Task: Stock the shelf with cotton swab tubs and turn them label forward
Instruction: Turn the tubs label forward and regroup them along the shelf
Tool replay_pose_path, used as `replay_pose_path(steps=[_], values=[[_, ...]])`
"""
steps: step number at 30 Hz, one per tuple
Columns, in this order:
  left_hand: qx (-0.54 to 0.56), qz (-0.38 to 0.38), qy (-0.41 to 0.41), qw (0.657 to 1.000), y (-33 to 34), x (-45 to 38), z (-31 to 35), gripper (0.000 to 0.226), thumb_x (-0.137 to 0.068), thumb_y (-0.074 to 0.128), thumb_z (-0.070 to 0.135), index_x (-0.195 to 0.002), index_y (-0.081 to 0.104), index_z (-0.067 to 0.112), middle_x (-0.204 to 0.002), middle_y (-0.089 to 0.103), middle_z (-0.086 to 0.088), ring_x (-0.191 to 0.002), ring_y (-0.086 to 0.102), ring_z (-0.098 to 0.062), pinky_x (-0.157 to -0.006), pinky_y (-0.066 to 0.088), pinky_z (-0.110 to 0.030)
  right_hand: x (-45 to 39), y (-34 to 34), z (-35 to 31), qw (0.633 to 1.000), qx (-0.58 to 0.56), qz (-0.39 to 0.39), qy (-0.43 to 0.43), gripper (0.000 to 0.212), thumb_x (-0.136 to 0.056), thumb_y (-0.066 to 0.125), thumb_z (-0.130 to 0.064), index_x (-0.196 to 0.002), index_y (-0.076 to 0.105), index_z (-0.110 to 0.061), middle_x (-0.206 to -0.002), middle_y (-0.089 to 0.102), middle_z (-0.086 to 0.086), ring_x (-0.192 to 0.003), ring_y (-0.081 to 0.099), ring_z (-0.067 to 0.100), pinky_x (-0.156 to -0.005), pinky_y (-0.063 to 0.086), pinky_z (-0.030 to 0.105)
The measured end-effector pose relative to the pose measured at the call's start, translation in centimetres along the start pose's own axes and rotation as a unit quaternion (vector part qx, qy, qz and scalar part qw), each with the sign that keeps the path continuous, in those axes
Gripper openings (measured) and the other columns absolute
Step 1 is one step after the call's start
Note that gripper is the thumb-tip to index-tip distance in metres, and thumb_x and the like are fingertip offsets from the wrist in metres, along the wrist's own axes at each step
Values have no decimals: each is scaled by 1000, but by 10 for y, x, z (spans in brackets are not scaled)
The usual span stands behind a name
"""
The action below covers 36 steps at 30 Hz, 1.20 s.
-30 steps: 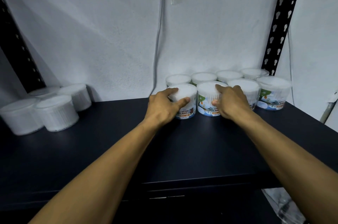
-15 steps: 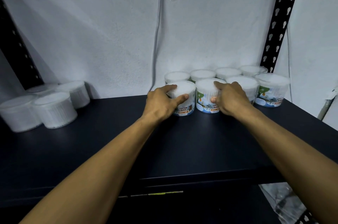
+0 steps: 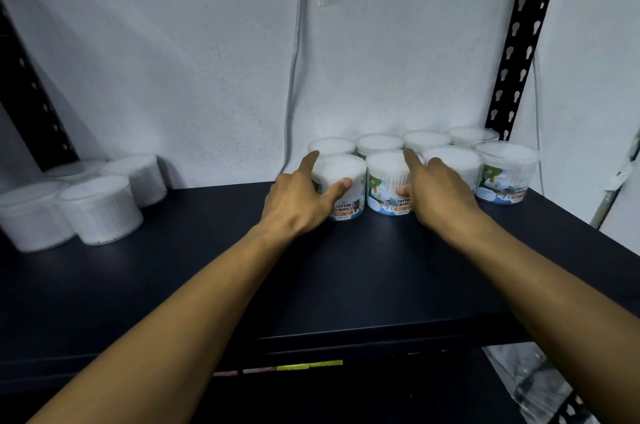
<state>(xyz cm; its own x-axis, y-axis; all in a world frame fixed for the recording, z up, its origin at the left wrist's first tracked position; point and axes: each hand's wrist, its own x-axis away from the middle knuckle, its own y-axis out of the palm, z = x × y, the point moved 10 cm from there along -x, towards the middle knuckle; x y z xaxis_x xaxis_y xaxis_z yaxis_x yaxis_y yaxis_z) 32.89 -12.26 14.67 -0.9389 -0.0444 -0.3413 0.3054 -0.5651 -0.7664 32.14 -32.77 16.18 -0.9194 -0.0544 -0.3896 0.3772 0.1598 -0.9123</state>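
Observation:
Two rows of cotton swab tubs stand at the back right of the dark shelf [image 3: 346, 278]. My left hand [image 3: 298, 195] grips the leftmost front tub [image 3: 346, 177], whose "Cotton Buds" label faces forward. My right hand [image 3: 436, 191] holds the second front tub [image 3: 384, 181], thumb on its label and forefinger across its lid. A third front tub [image 3: 457, 160] is partly hidden behind my right hand. The rightmost front tub [image 3: 504, 174] shows its label. Several more tubs [image 3: 379, 143] stand behind against the wall.
Several unlabelled-looking tubs [image 3: 100, 209] sit in a group at the shelf's left end. Black perforated uprights [image 3: 519, 39] rise at the right and left. A cable [image 3: 294, 77] hangs down the white wall. Plastic wrapping [image 3: 540, 385] lies below at the right.
Both hands stay on the same two front tubs. My left forefinger has stretched further around its tub. The view has tilted up a little.

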Motion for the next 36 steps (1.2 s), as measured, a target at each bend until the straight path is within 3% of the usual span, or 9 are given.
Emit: replay_pose_path(steps=[3, 8, 12, 19, 25, 30, 33, 36], values=[[-47, 15, -6, 999, -19, 5, -10, 74, -84, 46, 72, -146, 30, 34, -126, 63, -4, -122, 52, -28, -95, 42, -45, 3, -14, 4, 998, 51, 24, 2, 60, -87, 58, -5, -140, 29, -8, -110, 51, 22, -99, 54, 39, -65, 36, 36], [-70, 34, 1, 997, -64, 19, -48, 63, -88, 46, 67, -141, 38, 35, -132, 59, 2, -123, 52, -21, -97, 43, -44, 16, -36, -31, 991, 103, 84, -20, 39, -85, 62, -13, -121, 48, -7, -105, 55, 16, -95, 53, 35, -56, 31, 34], [-119, 74, 8, 990, -117, 36, -85, 55, -91, 50, 57, -139, 43, 32, -132, 59, 1, -120, 55, -21, -91, 47, -41, 24, -37, -112, 986, 14, 110, -122, 34, -92, 49, -24, -124, 52, -13, -114, 53, 11, -107, 48, 30, -61, 35, 35], [-226, 146, -30, 963, -221, 70, -164, 51, -92, 54, 46, -138, 48, 25, -139, 51, -6, -126, 46, -28, -94, 42, -43, 30, 0, -251, 961, -156, 51, -224, 38, -95, 47, -32, -131, 50, -20, -125, 49, 1, -115, 48, 21, -81, 45, 37], [-260, 97, -120, 953, -264, 66, -264, 70, -86, 61, 50, -144, 34, 23, -146, 40, -9, -128, 42, -33, -96, 45, -51, 20, 35, -359, 942, -187, -24, -279, 48, -95, 48, -35, -139, 40, -17, -137, 37, 5, -124, 41, 23, -92, 46, 43], [-241, 27, -142, 960, -261, 45, -320, 68, -86, 54, 54, -146, 27, 38, -152, 30, -9, -140, 27, -31, -108, 33, -52, 7, 59, -425, 932, -157, -64, -321, 62, -97, 45, -41, -149, 19, -21, -156, 12, 6, -144, 9, 24, -106, 33, 45], [-252, -12, -131, 959, -255, 34, -331, 61, -82, 43, 57, -141, 30, 43, -146, 36, -6, -135, 32, -30, -105, 37, -53, 4, 68, -451, 926, -130, -65, -349, 61, -97, 42, -43, -150, 19, -23, -157, 14, 7, -144, 7, 24, -110, 27, 41], [-271, -10, -111, 956, -251, 28, -340, 74, -75, 28, 67, -143, 31, 36, -144, 41, -8, -133, 35, -31, -105, 38, -51, 3, 73, -460, 924, -157, -57, -343, 57, -97, 44, -42, -147, 26, -22, -153, 24, 6, -142, 15, 23, -108, 29, 40]])
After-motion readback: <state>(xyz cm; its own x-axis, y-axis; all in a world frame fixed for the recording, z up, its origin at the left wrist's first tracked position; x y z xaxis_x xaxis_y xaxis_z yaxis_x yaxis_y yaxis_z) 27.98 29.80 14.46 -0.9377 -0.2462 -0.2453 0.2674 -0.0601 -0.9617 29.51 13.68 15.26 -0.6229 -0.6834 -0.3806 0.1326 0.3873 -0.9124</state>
